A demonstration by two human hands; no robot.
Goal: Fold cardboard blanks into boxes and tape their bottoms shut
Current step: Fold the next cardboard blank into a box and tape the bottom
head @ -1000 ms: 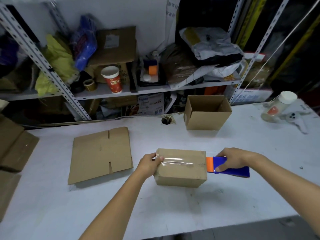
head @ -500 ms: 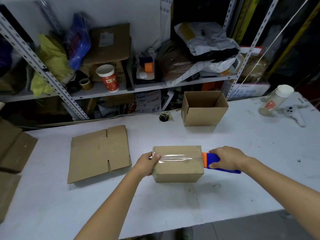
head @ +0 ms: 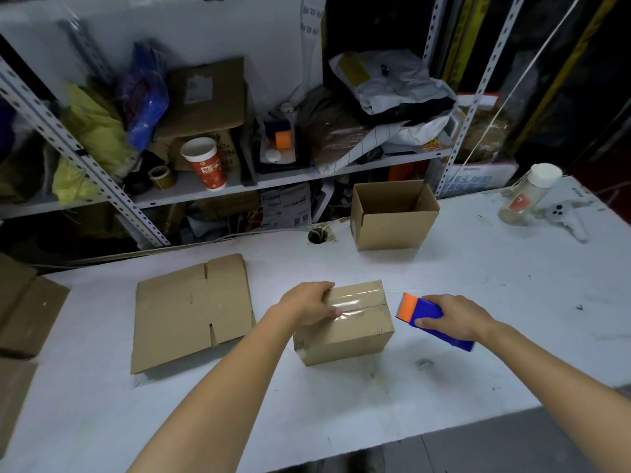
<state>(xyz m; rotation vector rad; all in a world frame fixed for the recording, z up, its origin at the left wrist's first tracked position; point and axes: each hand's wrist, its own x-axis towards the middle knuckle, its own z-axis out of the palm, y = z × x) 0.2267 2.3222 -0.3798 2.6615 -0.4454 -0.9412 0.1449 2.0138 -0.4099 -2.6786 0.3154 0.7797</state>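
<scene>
A small cardboard box [head: 351, 331] stands bottom-up on the white table [head: 478, 302], with clear tape along its top seam. My left hand [head: 305, 303] lies over the box's left top edge, fingers curved onto the tape. My right hand [head: 452, 317] grips a blue tape dispenser [head: 432, 319] with an orange tip, held just right of the box and apart from it. A flat cardboard blank [head: 191, 310] lies to the left. An upright open box [head: 392, 215] stands at the back.
More flat cardboard [head: 24, 305] lies at the table's left edge. A white-capped bottle [head: 529, 194] and a white controller [head: 566, 220] sit at the far right. A cable hole [head: 317, 235] is behind the box. Cluttered metal shelves [head: 239, 184] stand behind the table.
The dispenser has come off the box's right side and now sits apart from it. My left hand has slid further onto the box top. The box has turned slightly.
</scene>
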